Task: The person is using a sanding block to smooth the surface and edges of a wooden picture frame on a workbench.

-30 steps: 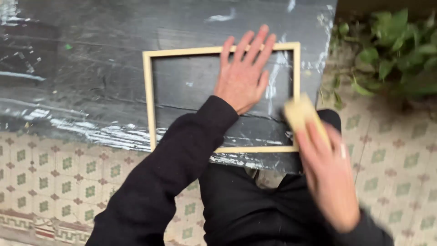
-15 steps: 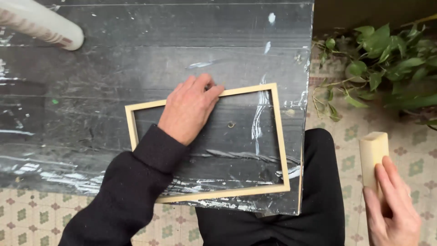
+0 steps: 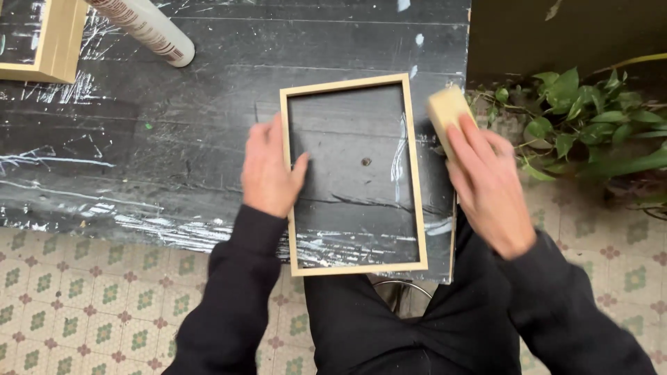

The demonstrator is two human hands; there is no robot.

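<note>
Left hand (image 3: 267, 170) pins the frame (image 3: 352, 173) flat by its left rail; right hand (image 3: 486, 184) grips a block (image 3: 448, 110) just right (frame overhangs the table (image 3: 208, 104), could tip off).

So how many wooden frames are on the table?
2. One frame lies in front of the person, with the left hand on its left side. A second frame is at the table's top left corner, cut off by the picture edge.
</note>
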